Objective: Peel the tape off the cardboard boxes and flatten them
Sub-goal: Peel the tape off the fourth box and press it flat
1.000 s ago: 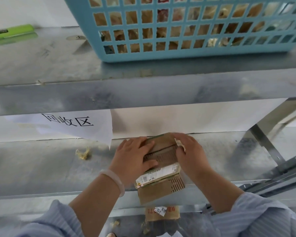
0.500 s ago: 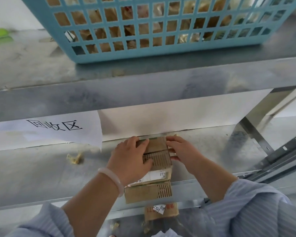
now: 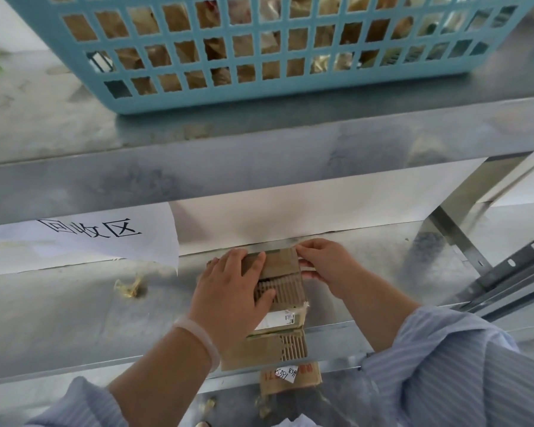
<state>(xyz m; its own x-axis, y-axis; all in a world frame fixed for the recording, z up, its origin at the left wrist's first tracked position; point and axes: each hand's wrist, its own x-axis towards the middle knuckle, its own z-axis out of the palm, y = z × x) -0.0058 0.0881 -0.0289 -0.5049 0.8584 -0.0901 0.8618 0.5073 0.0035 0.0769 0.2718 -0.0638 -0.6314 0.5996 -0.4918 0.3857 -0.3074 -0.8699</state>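
Note:
A flattened brown cardboard box (image 3: pixel 285 283) with torn, ribbed patches and a white label lies on the lower metal shelf (image 3: pixel 59 318), its near end hanging over the shelf's front edge. My left hand (image 3: pixel 232 292) lies flat on its left half, fingers straight, pressing down. My right hand (image 3: pixel 324 265) touches the box's far right corner with its fingertips. Below the shelf edge another cardboard piece (image 3: pixel 290 377) with red print and a white sticker shows.
A blue plastic basket (image 3: pixel 259 87) filled with cardboard stands on the upper shelf. A white paper sign (image 3: pixel 90 238) with black characters hangs from that shelf. A crumpled scrap of tape (image 3: pixel 130 286) lies left of the box. Metal braces (image 3: pixel 506 272) run at the right.
The box has slid farther back onto the lower shelf. My right hand moved from gripping its right side to touching its far corner. My left hand stays pressed on it.

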